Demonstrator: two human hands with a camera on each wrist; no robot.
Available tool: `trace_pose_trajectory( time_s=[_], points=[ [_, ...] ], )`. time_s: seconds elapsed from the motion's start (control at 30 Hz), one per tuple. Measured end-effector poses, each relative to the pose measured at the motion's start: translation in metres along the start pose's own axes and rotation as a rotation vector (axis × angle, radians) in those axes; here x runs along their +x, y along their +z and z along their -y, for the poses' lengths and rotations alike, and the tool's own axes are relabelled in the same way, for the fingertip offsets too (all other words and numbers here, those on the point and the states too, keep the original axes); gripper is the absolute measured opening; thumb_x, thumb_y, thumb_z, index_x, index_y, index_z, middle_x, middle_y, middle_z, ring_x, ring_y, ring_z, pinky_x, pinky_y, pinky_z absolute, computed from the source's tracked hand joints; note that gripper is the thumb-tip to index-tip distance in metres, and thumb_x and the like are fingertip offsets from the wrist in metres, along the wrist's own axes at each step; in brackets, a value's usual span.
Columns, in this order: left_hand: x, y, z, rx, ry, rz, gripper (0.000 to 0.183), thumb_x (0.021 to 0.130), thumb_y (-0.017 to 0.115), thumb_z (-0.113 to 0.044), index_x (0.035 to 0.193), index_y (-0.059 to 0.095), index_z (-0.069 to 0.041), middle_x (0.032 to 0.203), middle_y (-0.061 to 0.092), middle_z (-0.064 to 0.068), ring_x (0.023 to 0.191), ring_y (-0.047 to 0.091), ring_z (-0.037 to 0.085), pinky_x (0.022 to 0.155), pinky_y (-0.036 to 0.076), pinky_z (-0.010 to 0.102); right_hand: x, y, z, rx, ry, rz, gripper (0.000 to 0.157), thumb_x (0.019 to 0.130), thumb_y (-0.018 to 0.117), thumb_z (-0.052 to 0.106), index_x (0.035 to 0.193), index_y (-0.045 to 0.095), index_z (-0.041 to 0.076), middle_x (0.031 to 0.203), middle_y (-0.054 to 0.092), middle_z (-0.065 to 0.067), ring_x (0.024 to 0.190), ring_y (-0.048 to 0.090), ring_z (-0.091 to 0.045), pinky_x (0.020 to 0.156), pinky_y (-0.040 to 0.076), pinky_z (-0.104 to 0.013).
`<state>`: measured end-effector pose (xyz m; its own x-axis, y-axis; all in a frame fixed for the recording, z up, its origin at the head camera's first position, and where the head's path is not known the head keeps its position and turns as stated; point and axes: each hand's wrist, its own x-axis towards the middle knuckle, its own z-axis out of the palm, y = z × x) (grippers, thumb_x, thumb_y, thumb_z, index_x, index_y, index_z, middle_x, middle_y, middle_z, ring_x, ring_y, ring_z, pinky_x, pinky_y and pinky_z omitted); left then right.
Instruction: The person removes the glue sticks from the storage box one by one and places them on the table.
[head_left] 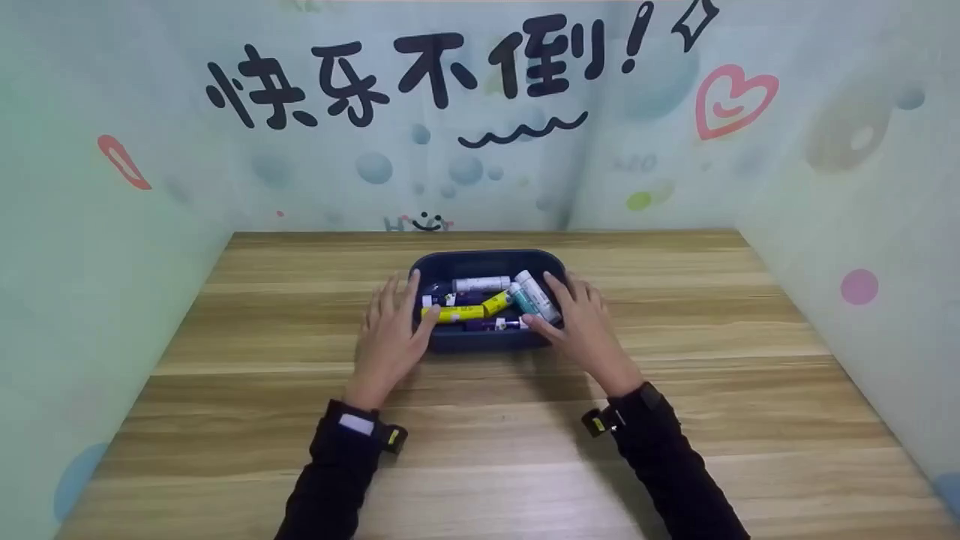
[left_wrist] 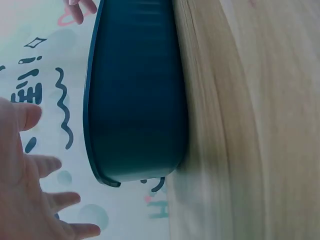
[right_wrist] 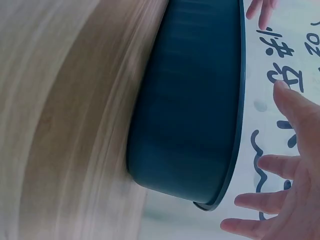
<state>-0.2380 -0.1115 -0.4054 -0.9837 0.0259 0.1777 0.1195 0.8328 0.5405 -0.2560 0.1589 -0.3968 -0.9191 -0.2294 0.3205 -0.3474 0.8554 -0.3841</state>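
The bin (head_left: 491, 343), dark blue, stands upright on the table (head_left: 487, 450), at mid-frame in the head view. Left hand (head_left: 391, 330): over the bin's left end, fingers spread and extended, nothing grasped. Right hand (head_left: 589, 326): over the right end, likewise spread and free of any grasp. Both wrist views show the fingers parted beside the rim; contact with the bin cannot be confirmed.

Contents, as seen in the head view: one white tube (head_left: 482, 284) lies level near the top of the bin; a second white tube (head_left: 537, 295) slants at its right, just beside a teal tube (head_left: 523, 298). Two yellow tubes (head_left: 452, 314) lie left of these, one level, one tilted. Dark purple tubes show at left and along the bottom, partly covered. A printed sheet (head_left: 637, 157) with black lettering fills the upper frame.
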Motion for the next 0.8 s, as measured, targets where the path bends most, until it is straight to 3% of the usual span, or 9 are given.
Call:
trace_pose_trajectory(
  time_s=[0.2, 0.43, 0.6, 0.8],
  points=[
    [0.003, 0.002, 0.003, -0.133, -0.059, -0.044, 0.066, 0.094, 0.036, -0.054, 0.15, 0.012, -0.029, 0.156, 0.007, 0.015, 0.141, 0.013, 0.039, 0.105, 0.024, 0.063, 0.001, 0.003, -0.003, 0.074, 0.033, 0.008, 0.07, 0.088, 0.057, 0.045, 0.144, 0.034, 0.01, 0.144, 0.03, -0.031, 0.13, 0.029, -0.05, 0.106, 0.023, -0.062],
    [0.004, 0.004, 0.006, -0.263, -0.096, -0.079, 0.069, 0.094, 0.042, -0.048, 0.151, 0.011, -0.022, 0.154, 0.012, 0.018, 0.139, 0.021, 0.038, 0.106, 0.025, 0.06, 0.004, 0.008, -0.009, 0.176, 0.072, 0.007, 0.062, 0.091, 0.057, 0.034, 0.143, 0.035, 0.007, 0.145, 0.029, -0.029, 0.13, 0.029, -0.049, 0.106, 0.026, -0.06],
    [0.004, 0.006, 0.01, -0.292, -0.108, -0.078, 0.07, 0.095, 0.046, -0.039, 0.151, 0.01, -0.018, 0.15, 0.02, 0.022, 0.135, 0.028, 0.04, 0.108, 0.027, 0.055, 0.005, 0.011, -0.012, 0.228, 0.067, -0.01, 0.058, 0.091, 0.058, 0.024, 0.141, 0.036, 0.003, 0.141, 0.034, -0.03, 0.128, 0.036, -0.046, 0.107, 0.028, -0.055],
    [0.004, 0.007, 0.012, -0.31, -0.138, -0.047, 0.07, 0.093, 0.051, -0.025, 0.149, 0.013, -0.004, 0.15, 0.023, 0.025, 0.137, 0.024, 0.041, 0.112, 0.02, 0.051, 0.006, 0.017, -0.017, 0.253, 0.03, -0.053, 0.058, 0.087, 0.06, 0.011, 0.138, 0.036, -0.003, 0.136, 0.037, -0.032, 0.124, 0.04, -0.048, 0.105, 0.031, -0.054]
  ],
)
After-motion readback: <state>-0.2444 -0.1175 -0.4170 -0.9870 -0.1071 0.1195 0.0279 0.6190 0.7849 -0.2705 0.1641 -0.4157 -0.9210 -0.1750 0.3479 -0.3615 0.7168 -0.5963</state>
